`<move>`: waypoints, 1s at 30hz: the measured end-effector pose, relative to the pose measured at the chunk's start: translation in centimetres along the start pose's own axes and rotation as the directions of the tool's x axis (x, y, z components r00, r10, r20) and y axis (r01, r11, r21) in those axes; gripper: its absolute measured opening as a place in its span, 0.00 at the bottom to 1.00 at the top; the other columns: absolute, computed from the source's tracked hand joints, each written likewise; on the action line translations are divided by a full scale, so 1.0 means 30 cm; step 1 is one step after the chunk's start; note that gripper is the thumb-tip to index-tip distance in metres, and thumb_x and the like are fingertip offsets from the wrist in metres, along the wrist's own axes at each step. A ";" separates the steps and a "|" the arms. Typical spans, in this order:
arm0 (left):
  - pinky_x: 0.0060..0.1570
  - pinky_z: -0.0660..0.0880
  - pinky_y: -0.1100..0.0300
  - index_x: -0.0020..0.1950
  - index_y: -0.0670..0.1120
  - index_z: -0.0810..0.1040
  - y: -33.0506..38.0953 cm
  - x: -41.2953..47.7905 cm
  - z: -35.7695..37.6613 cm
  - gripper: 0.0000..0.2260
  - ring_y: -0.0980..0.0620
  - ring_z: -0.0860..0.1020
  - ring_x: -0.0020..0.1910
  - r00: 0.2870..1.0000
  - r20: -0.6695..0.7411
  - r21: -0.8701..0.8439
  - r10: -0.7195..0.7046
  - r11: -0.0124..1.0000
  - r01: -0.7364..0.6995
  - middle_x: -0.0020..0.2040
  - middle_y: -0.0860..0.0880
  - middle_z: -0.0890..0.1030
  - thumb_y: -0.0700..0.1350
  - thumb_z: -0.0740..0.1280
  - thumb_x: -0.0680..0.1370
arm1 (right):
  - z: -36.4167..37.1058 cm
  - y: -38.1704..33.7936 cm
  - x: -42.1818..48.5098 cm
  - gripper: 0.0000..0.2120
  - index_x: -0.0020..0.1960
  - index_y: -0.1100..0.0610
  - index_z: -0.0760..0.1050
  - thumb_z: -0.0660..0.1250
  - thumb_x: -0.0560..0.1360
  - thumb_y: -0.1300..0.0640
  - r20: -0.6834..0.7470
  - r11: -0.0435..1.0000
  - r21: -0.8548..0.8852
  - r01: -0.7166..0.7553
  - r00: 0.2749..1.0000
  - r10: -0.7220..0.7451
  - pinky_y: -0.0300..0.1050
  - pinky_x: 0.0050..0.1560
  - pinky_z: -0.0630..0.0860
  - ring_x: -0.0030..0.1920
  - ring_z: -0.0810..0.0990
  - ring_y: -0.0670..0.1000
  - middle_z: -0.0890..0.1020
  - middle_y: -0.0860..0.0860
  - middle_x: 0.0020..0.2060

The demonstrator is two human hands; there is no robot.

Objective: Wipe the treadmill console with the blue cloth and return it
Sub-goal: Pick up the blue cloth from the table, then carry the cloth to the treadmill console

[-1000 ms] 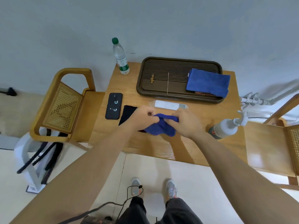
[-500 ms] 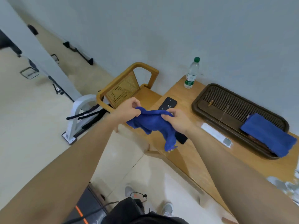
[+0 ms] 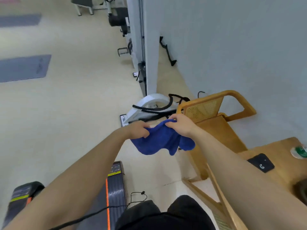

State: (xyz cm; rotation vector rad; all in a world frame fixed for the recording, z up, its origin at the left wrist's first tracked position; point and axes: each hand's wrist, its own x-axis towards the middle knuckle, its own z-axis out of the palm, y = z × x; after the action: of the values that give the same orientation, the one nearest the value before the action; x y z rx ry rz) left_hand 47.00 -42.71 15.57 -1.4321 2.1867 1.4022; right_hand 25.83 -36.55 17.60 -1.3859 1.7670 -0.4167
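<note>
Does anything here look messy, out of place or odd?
A thin black cable trails loose across the treadmill belt, where feet could catch it. Black straps lie tangled over the white machine beside the chair. Otherwise nothing looks spilled or broken.

Blue cloth fuzzy terry; chair varnished wood

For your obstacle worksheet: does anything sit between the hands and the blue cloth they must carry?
Nothing visible does. The left hand and right hand both already grip the blue cloth, held in the air.
</note>
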 end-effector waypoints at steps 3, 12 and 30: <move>0.41 0.66 0.56 0.38 0.44 0.75 -0.138 0.005 -0.131 0.09 0.50 0.70 0.38 0.992 -0.082 -0.124 -0.096 0.989 0.085 0.36 0.50 0.73 0.44 0.60 0.61 | 0.066 -0.131 0.185 0.09 0.46 0.57 0.78 0.65 0.77 0.52 0.103 0.997 -0.050 0.062 0.993 -0.056 0.45 0.40 0.73 0.43 0.81 0.51 0.84 0.53 0.41; 0.40 0.68 0.55 0.36 0.48 0.73 -0.510 0.030 -0.493 0.03 0.48 0.73 0.38 0.872 -0.280 -0.371 -0.402 0.883 0.287 0.37 0.50 0.76 0.43 0.62 0.69 | 0.248 -0.532 0.796 0.07 0.42 0.54 0.77 0.65 0.75 0.52 0.413 0.940 -0.150 0.306 0.883 -0.221 0.47 0.46 0.76 0.43 0.79 0.51 0.82 0.50 0.40; 0.40 0.71 0.55 0.41 0.45 0.77 -1.127 -0.300 -0.785 0.11 0.48 0.75 0.38 0.347 -0.258 -0.910 -0.902 0.347 0.225 0.38 0.49 0.78 0.52 0.63 0.76 | 1.027 -1.429 1.312 0.06 0.45 0.52 0.77 0.64 0.77 0.52 0.909 0.618 -0.102 0.780 0.325 -0.260 0.42 0.42 0.73 0.44 0.80 0.51 0.82 0.49 0.43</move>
State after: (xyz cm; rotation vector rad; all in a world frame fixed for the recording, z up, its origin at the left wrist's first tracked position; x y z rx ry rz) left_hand 86.01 -58.54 13.02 -3.2512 0.6528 1.5225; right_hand 75.08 -79.99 13.00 -2.1197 0.4992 0.4615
